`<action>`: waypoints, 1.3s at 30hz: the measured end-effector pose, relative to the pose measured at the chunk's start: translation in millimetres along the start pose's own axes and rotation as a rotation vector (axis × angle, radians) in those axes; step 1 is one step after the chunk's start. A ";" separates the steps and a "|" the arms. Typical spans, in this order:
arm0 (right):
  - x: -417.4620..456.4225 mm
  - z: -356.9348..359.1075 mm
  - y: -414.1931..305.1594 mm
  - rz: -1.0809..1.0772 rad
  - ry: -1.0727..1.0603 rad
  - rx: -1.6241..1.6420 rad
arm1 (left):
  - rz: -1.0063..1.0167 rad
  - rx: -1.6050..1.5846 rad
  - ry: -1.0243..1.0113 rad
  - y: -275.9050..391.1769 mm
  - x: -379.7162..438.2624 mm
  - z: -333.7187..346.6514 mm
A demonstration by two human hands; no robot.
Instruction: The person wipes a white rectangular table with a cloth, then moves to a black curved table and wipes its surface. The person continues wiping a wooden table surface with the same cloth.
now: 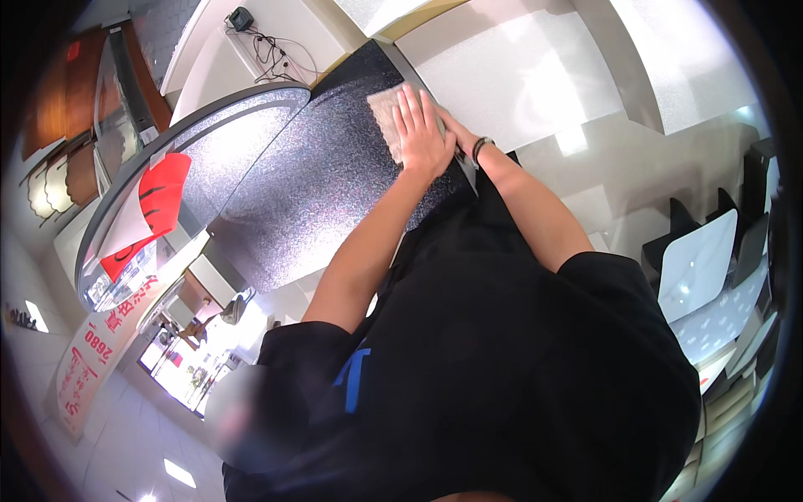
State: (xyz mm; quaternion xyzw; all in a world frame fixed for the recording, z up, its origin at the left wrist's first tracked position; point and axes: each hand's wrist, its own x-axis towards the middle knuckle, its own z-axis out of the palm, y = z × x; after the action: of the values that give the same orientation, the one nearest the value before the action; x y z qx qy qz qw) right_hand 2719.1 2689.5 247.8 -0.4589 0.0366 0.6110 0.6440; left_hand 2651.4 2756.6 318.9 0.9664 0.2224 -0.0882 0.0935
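Observation:
A beige textured cloth (381,118) lies on the dark speckled, glossy top of a piece of furniture (313,169). My left hand (423,135) presses it down from above, palm down, with the fingers stretched forward and slightly apart. Just right of it, my right hand (461,133), with a dark bracelet at the wrist, rests by the right edge of the top. Its fingers are partly hidden behind my left hand, so its grip cannot be told. A rounded mirror (301,93) with a dark frame stands along the left side of the top and reflects it.
Red paper (164,194) hangs on the mirror. A black power adapter (240,19) with tangled cables lies on a pale surface at the upper left. White furniture panels (502,63) adjoin the dark top. Several chairs, one with a pale seat or back (697,267), stand at the right.

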 end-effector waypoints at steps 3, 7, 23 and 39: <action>-17.6 -29.0 43.6 0.096 -0.019 -0.039 | 0.032 -0.016 -0.041 15.9 -29.8 7.0; -49.9 -54.5 98.7 -0.038 -0.075 -0.157 | 0.067 -0.065 -0.134 35.4 -68.3 14.2; 64.6 -13.5 31.5 -0.089 0.087 0.139 | -0.026 -0.131 -0.014 -6.7 26.1 -5.2; 25.1 -20.2 53.4 -0.029 0.078 -0.029 | 0.035 -0.186 -0.018 -17.7 2.9 -1.8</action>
State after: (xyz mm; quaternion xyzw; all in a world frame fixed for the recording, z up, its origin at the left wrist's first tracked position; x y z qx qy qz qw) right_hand 2692.0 2686.6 191.7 -0.4923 0.0463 0.5838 0.6440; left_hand 2646.4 2773.8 317.5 0.9565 0.2120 -0.0742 0.1863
